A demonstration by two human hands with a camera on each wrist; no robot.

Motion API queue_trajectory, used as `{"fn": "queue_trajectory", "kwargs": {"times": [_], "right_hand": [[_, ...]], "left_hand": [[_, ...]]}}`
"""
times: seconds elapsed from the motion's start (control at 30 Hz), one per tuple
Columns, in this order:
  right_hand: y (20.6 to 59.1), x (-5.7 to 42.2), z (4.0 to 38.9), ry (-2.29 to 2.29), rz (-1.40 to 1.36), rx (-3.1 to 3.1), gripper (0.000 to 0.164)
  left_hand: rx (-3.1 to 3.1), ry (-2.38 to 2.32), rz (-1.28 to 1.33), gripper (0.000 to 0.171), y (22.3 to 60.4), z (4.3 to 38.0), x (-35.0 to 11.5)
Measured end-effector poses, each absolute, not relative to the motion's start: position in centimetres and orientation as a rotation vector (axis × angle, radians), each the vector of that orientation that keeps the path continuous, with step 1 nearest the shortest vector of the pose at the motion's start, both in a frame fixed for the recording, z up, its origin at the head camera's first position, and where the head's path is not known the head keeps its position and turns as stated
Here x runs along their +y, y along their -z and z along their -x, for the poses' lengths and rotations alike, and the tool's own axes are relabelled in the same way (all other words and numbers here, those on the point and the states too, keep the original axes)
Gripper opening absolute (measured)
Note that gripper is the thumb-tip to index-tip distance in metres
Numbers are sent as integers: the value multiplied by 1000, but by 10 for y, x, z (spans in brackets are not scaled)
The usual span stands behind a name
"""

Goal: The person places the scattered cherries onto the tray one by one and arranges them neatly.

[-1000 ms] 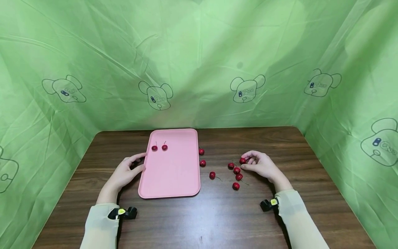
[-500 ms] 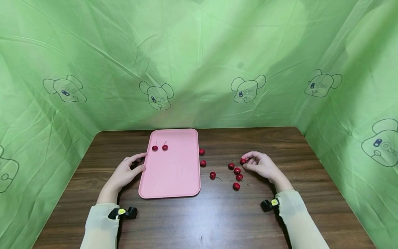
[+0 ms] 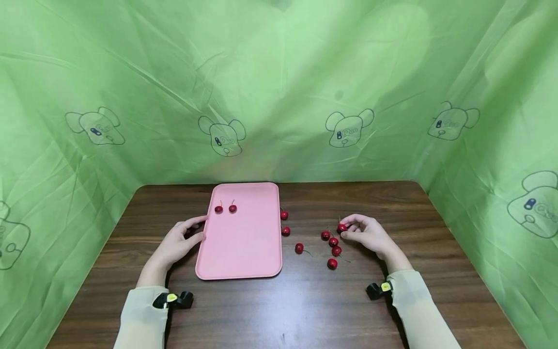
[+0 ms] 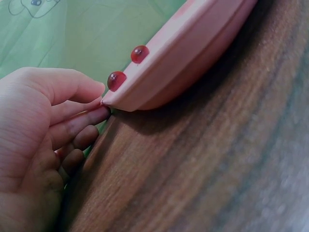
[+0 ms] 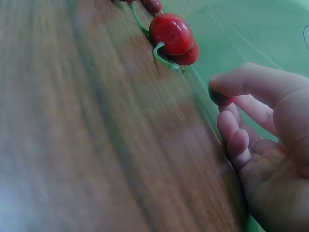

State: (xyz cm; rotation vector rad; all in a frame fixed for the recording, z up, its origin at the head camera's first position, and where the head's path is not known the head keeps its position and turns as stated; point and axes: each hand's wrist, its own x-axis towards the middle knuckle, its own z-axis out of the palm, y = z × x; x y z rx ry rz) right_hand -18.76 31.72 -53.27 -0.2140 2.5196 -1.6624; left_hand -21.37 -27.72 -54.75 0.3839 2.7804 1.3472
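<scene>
A flat pink rectangular tray [image 3: 244, 247] lay on the brown wood-grain counter [image 3: 261, 315], holding 2 round red stemmed cherries [image 3: 233, 208] near its far left corner. The left hand [image 3: 173, 242] pinched its left rim. The right hand [image 3: 368, 234] pinched 1 glossy red cherry [image 3: 342, 228]. 7 loose red cherries [image 3: 333, 242] lay right of the tray, 2 perhaps touching it.

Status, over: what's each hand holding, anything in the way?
Left hand holds pink tray by edge. Right hand pinches one cherry. Loose cherries on tabletop between tray and right hand.
</scene>
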Motion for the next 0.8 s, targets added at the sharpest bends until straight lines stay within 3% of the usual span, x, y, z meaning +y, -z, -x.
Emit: {"fn": "queue_trajectory", "kwargs": {"times": [0.8], "right_hand": [[510,299,185,1721,119,2528,34]], "left_hand": [[2769,-1365,-398,54,544,210,-276]]}}
